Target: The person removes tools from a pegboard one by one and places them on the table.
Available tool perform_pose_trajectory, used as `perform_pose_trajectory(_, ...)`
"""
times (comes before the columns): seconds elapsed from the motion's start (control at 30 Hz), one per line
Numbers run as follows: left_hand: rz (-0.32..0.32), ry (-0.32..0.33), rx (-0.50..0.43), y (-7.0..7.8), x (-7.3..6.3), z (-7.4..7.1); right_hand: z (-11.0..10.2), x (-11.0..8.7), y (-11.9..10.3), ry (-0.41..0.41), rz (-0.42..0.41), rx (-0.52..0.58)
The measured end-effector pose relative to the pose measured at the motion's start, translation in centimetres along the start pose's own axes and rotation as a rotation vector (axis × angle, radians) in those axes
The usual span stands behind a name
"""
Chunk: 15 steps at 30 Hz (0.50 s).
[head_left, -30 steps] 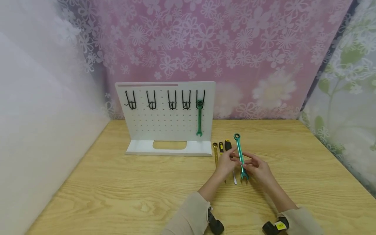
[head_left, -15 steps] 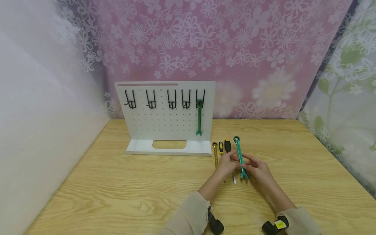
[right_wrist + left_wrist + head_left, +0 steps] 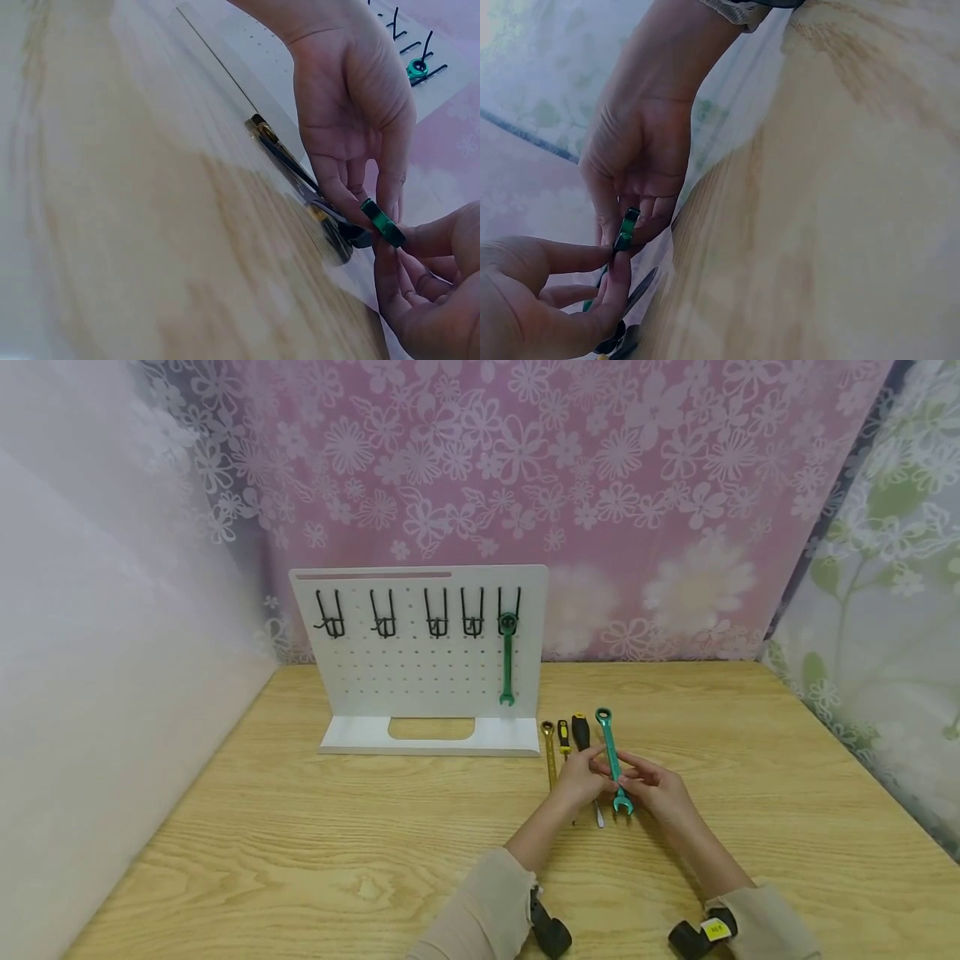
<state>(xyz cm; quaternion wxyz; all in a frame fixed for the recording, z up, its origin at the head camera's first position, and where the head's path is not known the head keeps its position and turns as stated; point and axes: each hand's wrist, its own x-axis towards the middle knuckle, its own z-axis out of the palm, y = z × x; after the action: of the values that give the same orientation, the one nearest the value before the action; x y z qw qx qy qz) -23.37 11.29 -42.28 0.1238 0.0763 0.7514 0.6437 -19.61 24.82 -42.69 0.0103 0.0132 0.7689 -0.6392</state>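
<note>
In the head view a shiny green combination wrench (image 3: 611,747) is held off the table, ring end away from me, open end toward me. My left hand (image 3: 581,781) pinches its shaft from the left, and my right hand (image 3: 663,793) pinches it from the right. Both wrist views show the fingertips meeting around the wrench (image 3: 627,229), its open end (image 3: 383,223) seen nearly end-on. Left of it on the table lie a gold wrench (image 3: 549,752), a small black-and-yellow screwdriver (image 3: 564,735) and a larger black-handled screwdriver (image 3: 581,731), partly hidden by the left hand.
Behind and to the left stands a white pegboard (image 3: 420,681) with several black hooks (image 3: 437,614) along its upper part. From the rightmost hook hangs another green wrench (image 3: 507,664). The wood-grain table (image 3: 315,843) ends at flower-patterned cloth at the back.
Over the last second the held wrench's ring end has dipped slightly toward the table. Both hands keep their pinch and stay nearly in place. The view has shifted a little.
</note>
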Motion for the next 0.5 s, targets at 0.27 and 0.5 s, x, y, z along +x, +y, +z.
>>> perform_pose_trajectory(0.27,-0.009,-0.028,-0.001,0.41,-0.37,0.00,-0.12,0.17,0.08,-0.001,0.004,0.001)
perform_pose_trajectory(0.5,-0.012,-0.019,0.038,0.31,-0.43,0.11,-0.07,0.19,0.23,0.011,0.001,-0.007)
